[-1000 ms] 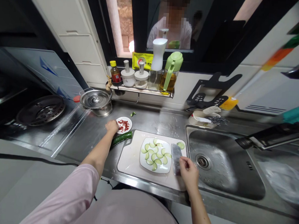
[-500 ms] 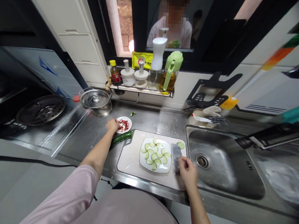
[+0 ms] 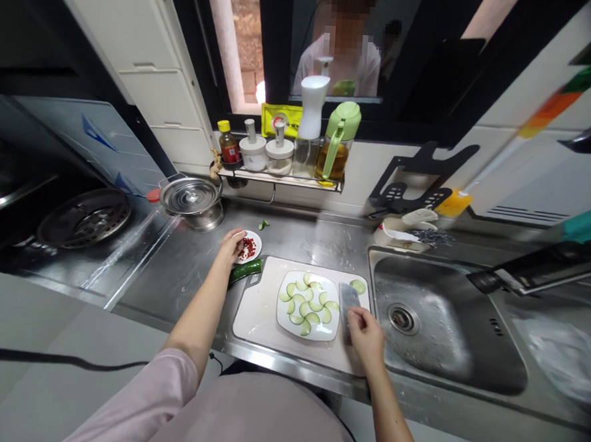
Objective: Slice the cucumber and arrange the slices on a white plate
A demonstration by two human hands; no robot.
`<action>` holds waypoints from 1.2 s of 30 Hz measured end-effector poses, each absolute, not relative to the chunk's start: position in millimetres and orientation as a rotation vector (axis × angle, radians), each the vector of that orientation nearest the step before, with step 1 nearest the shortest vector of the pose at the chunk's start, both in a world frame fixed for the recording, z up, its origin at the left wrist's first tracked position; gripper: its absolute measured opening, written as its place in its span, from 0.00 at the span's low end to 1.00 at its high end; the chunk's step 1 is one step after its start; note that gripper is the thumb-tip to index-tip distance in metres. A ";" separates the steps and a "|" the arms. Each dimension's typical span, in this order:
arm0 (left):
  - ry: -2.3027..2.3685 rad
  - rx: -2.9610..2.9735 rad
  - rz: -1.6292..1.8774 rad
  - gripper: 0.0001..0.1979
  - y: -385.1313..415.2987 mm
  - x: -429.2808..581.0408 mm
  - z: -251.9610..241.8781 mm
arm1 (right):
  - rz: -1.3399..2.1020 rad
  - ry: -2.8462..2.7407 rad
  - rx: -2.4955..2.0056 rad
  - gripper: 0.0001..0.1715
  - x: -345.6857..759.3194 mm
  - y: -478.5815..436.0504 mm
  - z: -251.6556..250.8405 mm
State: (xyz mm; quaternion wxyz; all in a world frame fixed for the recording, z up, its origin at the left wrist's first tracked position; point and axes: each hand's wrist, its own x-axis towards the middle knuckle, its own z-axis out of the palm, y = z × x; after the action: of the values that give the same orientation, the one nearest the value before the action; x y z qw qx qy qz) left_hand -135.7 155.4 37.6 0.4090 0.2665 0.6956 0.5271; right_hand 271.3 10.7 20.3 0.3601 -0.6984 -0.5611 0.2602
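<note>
My left hand (image 3: 231, 245) is at the left rim of a small white plate (image 3: 254, 254) bearing chopped red pieces (image 3: 247, 247); its fingers are bent together, and what they hold, if anything, is too small to name. Below that plate lies a green cucumber (image 3: 246, 270), partly behind my forearm. On a white cutting board (image 3: 259, 319) stands a square white plate (image 3: 283, 321) with curved cucumber slices (image 3: 312, 305). My right hand (image 3: 366, 332) has its fingers pinched over the knife blade (image 3: 349, 298); its grip is unclear. A round cucumber slice (image 3: 358, 287) lies beyond the blade.
To the right is a steel sink (image 3: 444, 323) with a faucet (image 3: 538, 262). A lidded steel pot (image 3: 191, 198) stands at the left, near the stove (image 3: 85, 218). Behind, a rack (image 3: 283, 178) holds bottles and jars. Small green pieces (image 3: 264, 225) lie on the counter.
My left hand has moved right and slightly up, over the small plate's left edge. My right hand has shifted slightly left over the knife.
</note>
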 end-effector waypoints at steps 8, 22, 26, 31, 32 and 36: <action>1.398 0.748 1.409 0.24 136.1 -80.7 61.3 | 0.705 -1.439 -1.731 0.23 255.2 23.1 35.6; 1.234 1.202 1.404 0.17 70.2 30.7 119.4 | 0.946 -1.391 -1.306 0.10 192.7 54.7 127.6; 1.287 1.285 1.394 0.15 59.5 43.1 118.4 | 0.932 -1.398 -1.278 0.09 190.9 55.2 137.1; 1.300 1.402 1.402 0.13 56.6 46.8 112.3 | 0.940 -1.381 -1.262 0.08 192.4 52.5 134.9; 1.298 1.430 1.397 0.13 56.1 46.8 111.5 | 0.942 -1.375 -1.256 0.08 192.7 52.3 134.0; 1.295 1.545 1.355 0.13 53.6 45.4 111.7 | 0.957 -1.370 -1.241 0.08 194.8 52.4 131.1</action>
State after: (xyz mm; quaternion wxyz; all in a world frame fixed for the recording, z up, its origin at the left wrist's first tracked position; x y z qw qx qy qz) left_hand 45.4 53.6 111.7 0.3489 0.5961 0.4998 0.5227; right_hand 194.8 52.4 131.1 0.5054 -0.5144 -0.5678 0.3968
